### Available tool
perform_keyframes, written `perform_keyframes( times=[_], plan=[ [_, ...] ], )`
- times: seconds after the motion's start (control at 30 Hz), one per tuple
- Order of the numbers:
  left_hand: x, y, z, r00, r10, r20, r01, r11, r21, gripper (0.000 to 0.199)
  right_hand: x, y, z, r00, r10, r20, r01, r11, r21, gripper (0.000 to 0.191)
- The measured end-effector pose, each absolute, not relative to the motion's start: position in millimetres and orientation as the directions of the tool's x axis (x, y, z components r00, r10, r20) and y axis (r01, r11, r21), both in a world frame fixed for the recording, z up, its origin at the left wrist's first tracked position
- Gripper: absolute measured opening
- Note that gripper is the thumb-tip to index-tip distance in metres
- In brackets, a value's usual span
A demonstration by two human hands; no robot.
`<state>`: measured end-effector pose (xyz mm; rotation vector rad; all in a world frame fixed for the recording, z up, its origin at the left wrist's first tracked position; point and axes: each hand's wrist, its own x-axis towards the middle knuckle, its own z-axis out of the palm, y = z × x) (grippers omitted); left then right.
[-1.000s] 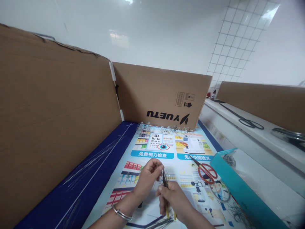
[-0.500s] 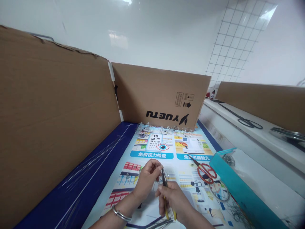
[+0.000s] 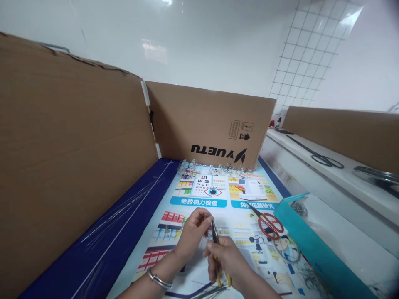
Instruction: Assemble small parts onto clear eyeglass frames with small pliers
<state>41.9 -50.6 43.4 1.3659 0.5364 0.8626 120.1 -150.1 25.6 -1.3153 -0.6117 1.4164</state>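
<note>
My right hand [image 3: 229,258] is wrapped round a pair of needle-nose pliers [image 3: 215,233] with yellow handles, jaws pointing away from me. Close to the jaw tips, my left hand [image 3: 193,232] pinches a thin, clear or silvery wire piece [image 3: 220,229]. Its loops show faintly beside the pliers, and its full shape is hard to make out. Under my right hand, several cut wires [image 3: 208,292] lie on the printed sheet [image 3: 199,265]. Whether the jaws grip the wire I cannot tell.
Red-handled scissors [image 3: 269,225] and a wire coil [image 3: 288,249] lie to the right, beside a teal-edged box [image 3: 307,236]. Long straight wires [image 3: 120,207] rest on the blue cloth at left. Small wire pieces [image 3: 218,169] line the cardboard panel [image 3: 205,120] at the back.
</note>
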Motion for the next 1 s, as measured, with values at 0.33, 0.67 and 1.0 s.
perform_keyframes(
  times=[0.33, 0.67, 1.0],
  plan=[
    [42.5, -50.6, 43.1, 0.603, 0.786, 0.135, -0.208, -0.009, 0.978, 0.012, 119.4, -150.1, 25.5, 0.156, 0.921, -0.357, -0.316, -0.296, -0.901, 0.038],
    [44.8, -52.6, 42.8, 0.591, 0.798, 0.114, -0.257, 0.052, 0.965, 0.011, 120.3, -147.6, 31.8, 0.236, 0.920, -0.312, -0.093, -0.298, -0.950, 0.031],
    [43.5, -53.2, 45.2, 0.605, 0.789, 0.111, -0.260, 0.064, 0.964, 0.010, 123.9, -145.4, 25.2, 0.340, 0.902, -0.267, 0.137, -0.328, -0.934, 0.024]
  ],
)
